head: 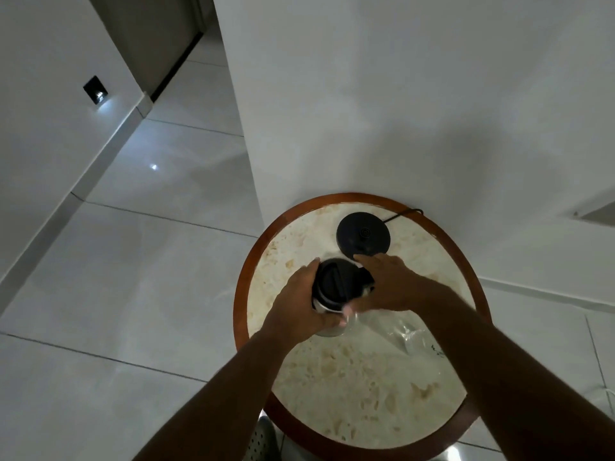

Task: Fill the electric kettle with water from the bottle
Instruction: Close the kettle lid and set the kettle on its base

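Observation:
The electric kettle (336, 284) stands on the left part of a round marble-topped table (362, 387), seen from above, its black lid down. My left hand (299, 304) is wrapped around the kettle's left side. My right hand (389, 284) grips its right side at the black handle. The kettle's black power base (362, 236) lies bare just behind it, near the wall. A clear plastic water bottle (399, 331) lies on the table to the right of the kettle, partly hidden under my right forearm.
The table has a brown wooden rim (240, 294) and stands against a white wall (399, 111). A black cord (404, 213) runs from the base toward the wall. Glossy tiled floor (133, 261) spreads to the left. A perforated metal object (263, 439) shows below the table's front edge.

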`<state>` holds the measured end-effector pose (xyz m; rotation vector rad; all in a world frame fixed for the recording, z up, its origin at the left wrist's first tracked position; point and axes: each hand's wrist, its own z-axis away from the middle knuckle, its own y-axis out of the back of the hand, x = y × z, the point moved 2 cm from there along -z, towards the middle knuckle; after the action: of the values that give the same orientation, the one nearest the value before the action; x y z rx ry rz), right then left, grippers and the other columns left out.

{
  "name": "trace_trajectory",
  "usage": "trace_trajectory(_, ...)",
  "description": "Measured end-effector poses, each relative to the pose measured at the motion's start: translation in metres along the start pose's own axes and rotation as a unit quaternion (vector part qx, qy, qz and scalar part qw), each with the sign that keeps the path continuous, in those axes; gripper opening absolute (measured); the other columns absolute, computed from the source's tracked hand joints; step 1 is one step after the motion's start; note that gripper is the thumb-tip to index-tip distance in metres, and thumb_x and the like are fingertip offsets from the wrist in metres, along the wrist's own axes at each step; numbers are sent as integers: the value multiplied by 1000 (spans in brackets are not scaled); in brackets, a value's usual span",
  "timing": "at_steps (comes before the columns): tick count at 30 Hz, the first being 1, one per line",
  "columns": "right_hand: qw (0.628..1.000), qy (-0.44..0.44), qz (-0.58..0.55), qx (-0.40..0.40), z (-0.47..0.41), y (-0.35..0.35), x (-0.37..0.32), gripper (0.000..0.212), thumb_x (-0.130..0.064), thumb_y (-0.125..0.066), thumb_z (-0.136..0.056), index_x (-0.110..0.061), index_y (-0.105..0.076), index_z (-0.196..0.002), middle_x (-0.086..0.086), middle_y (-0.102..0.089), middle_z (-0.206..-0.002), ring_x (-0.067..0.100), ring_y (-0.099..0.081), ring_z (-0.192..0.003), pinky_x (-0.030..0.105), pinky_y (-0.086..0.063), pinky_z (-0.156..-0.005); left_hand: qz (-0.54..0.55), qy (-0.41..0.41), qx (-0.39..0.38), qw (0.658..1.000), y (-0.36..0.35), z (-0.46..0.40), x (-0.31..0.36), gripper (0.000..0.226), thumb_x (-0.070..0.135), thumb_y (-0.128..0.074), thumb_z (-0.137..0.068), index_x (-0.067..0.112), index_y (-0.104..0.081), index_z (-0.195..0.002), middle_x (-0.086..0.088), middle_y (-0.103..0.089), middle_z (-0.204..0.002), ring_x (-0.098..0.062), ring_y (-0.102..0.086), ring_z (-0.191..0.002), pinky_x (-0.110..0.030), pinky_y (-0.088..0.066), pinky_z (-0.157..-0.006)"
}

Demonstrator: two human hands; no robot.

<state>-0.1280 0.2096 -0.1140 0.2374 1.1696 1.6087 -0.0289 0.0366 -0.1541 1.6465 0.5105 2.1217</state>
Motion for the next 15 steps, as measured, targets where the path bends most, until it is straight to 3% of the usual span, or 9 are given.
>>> trace_trajectory(2,998,16,50,-39,4,3,14,72,-45,-82,-61,-16,-48,-118,6,-58,-107,23,-60,-96,31,-49,-82,-9,-10,-3,1000,1,-3,3,95,52,-87,-57,31,-41,-138,11,-56,-133,-12,-53,-123,-34,-48,-103)
trace_trajectory(5,994,21,104,11,4,-2,21,26,-31,-65,-84,-15,-52,-100,7,-61,-97,21,-61,-85,27,-44,-70,-16,-5,-16,1000,5,-3,4,91,51,-87,-58,39,-40,-135,19,-55,-131,-8,-53,-122,-23,-44,-102)
trace_trajectory(7,996,26,83,32,3,-5,25,21,-32,-60,-88,-15,-51,-96,6,-61,-91,20,-60,-79,27,-45,-69,-21,-7,-28,999,14,-9,12,89,48,-88,-59,46,-39,-134,24,-54,-129,-4,-50,-121,-16,-39,-101)
trace_trajectory(9,997,33,50,51,4,0,30,17,-34,-58,-89,-19,-49,-92,-1,-57,-82,15,-58,-71,24,-45,-64,-23,-17,-48,998,25,-18,26,90,44,-90,-57,44,-43,-133,27,-56,-128,4,-47,-118,-23,-38,-105)
trace_trajectory(11,997,26,22,70,4,16,36,19,-34,-62,-86,-26,-46,-87,-8,-53,-76,7,-54,-66,19,-41,-60,-26,-46,-53,997,40,-32,46,86,46,-90,-52,45,-47,-126,39,-58,-113,17,-49,-109,-24,-41,-101)
trace_trajectory(15,990,19,32,136,-2,73,53,15,-29,-66,-78,-28,-52,-82,-9,-59,-72,13,-61,-68,28,-50,-60,-33,-105,-21,994,53,-74,91,87,51,-88,-53,38,-51,-131,21,-59,-126,-1,-52,-116,-34,-44,-104)
